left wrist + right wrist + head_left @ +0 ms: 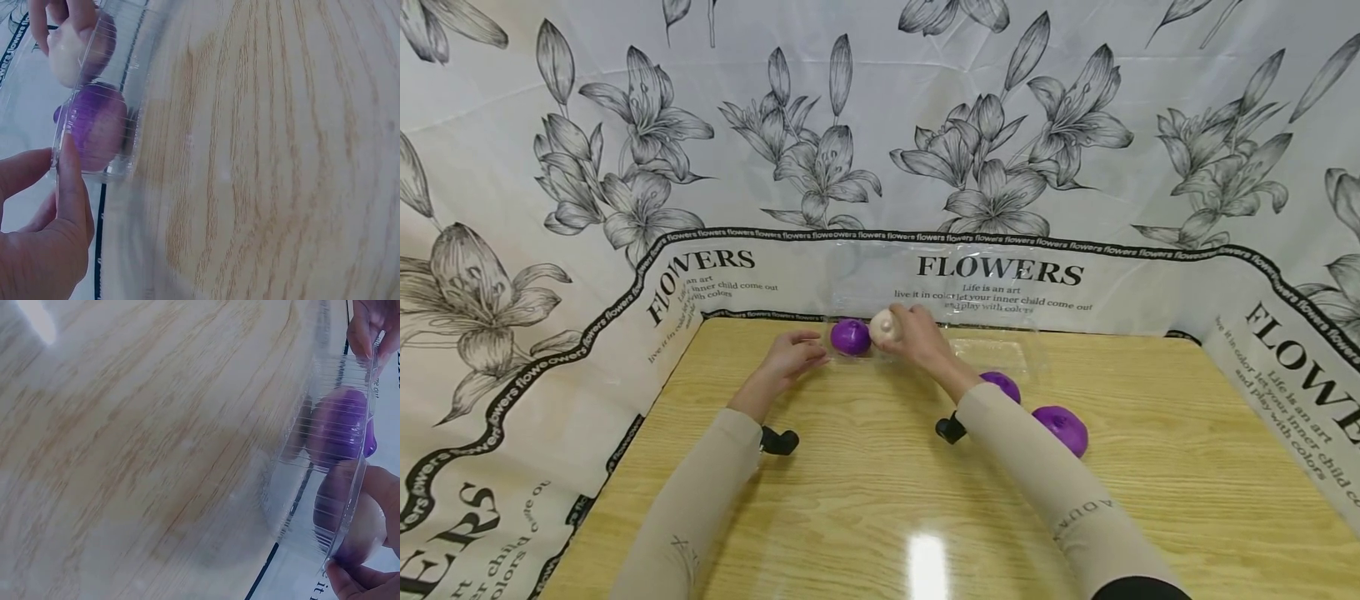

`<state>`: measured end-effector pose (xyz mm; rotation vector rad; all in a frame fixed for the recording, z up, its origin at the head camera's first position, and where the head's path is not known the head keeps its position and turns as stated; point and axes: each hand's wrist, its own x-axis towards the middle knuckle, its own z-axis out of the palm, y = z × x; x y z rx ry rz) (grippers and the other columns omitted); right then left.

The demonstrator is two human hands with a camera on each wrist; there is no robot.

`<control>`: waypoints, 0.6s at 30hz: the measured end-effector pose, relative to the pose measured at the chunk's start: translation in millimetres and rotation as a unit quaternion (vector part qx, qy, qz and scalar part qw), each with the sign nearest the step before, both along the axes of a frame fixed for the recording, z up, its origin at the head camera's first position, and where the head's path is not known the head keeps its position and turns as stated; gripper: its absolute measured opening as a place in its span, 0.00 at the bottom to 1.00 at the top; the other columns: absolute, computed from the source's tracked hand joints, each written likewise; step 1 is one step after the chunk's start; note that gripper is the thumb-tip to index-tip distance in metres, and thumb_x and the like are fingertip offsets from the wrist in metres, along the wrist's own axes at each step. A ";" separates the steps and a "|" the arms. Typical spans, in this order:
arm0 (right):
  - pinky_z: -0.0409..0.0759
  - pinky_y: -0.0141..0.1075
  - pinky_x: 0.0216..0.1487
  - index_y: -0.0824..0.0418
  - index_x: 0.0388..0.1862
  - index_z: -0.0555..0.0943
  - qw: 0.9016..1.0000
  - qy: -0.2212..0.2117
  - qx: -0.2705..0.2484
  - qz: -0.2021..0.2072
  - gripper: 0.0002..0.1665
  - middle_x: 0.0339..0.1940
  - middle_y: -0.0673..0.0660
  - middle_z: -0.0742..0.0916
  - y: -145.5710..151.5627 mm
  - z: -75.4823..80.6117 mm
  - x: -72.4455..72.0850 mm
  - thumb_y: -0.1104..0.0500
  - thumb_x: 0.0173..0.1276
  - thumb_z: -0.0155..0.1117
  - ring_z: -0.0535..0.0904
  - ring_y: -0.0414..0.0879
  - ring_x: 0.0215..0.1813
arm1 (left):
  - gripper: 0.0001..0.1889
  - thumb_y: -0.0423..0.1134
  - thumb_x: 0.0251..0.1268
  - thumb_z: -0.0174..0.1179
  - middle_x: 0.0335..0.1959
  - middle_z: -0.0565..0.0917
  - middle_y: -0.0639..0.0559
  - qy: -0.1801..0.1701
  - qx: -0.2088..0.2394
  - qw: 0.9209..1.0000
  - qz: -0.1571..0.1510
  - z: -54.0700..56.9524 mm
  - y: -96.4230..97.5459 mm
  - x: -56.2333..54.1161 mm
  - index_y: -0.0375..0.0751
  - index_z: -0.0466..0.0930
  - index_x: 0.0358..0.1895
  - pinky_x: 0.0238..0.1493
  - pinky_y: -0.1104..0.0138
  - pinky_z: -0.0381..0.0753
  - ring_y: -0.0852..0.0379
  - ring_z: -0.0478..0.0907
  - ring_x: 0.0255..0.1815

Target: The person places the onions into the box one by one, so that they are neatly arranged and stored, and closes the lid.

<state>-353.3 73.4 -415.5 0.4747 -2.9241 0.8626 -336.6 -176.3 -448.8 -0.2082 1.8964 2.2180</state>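
A clear ribbed plastic box (988,354) lies at the back of the table, its transparent lid raised against the backdrop. My left hand (47,231) pinches the box's rim between thumb and fingertips at the left end. Inside, next to that hand, sits a glossy purple round piece (850,337) with a small nub. My right hand (921,337) grips a whitish round piece (884,326) with a pale knob, low in the box and right beside the purple one. In the right wrist view this whitish piece (365,531) shows a purple tint through the plastic.
Two more purple round pieces lie on the wooden table to the right, one (1060,430) beside my right forearm and another (1002,385) partly hidden behind it. A flower-printed cloth (865,275) hangs along the back and sides. Black camera mounts (780,442) project from both wrists.
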 end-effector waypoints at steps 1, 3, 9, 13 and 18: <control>0.84 0.54 0.61 0.60 0.73 0.71 1.000 -0.001 -0.004 -0.001 0.43 0.57 0.66 0.78 -1.1 -0.3 -0.3 0.54 0.62 0.79 0.76 0.58 0.56 | 0.29 0.19 0.71 0.54 0.60 0.71 0.31 0.000 -0.001 1.000 0.001 0.1 -0.1 0.2 0.23 0.61 0.74 0.56 0.67 0.89 0.53 0.83 0.41; 0.83 0.54 0.61 0.60 0.72 0.72 1.000 -0.002 -0.007 -0.005 0.42 0.57 0.66 0.77 -3.5 -1.4 -1.1 0.55 0.62 0.79 0.75 0.58 0.56 | 0.29 0.18 0.70 0.54 0.56 0.72 0.34 0.001 -0.001 1.000 0.003 -0.3 -0.4 0.3 0.23 0.62 0.73 0.57 0.66 0.89 0.52 0.83 0.42; 0.84 0.54 0.60 0.58 0.71 0.73 1.000 0.013 0.008 -0.021 0.40 0.56 0.65 0.75 -9.2 -4.6 -1.9 0.56 0.61 0.79 0.73 0.59 0.58 | 0.28 0.18 0.71 0.54 0.54 0.73 0.36 0.003 -0.002 1.000 0.000 -1.2 0.4 -1.0 0.23 0.62 0.73 0.56 0.66 0.89 0.52 0.83 0.42; 0.82 0.53 0.61 0.60 0.72 0.73 0.999 0.028 0.039 -0.023 0.41 0.57 0.65 0.76 -10.1 -7.7 -4.5 0.55 0.62 0.78 0.71 0.59 0.60 | 0.28 0.18 0.70 0.54 0.51 0.73 0.37 0.006 0.002 1.000 0.003 -1.6 1.8 -1.5 0.23 0.63 0.72 0.53 0.67 0.90 0.54 0.83 0.40; 0.80 0.50 0.63 0.63 0.70 0.75 0.997 0.035 0.061 -0.025 0.39 0.56 0.65 0.77 -9.9 -10.5 -8.3 0.53 0.62 0.78 0.70 0.58 0.59 | 0.27 0.18 0.71 0.53 0.51 0.74 0.37 0.007 0.000 1.000 0.005 -1.8 1.6 -1.3 0.22 0.63 0.72 0.53 0.67 0.90 0.55 0.83 0.38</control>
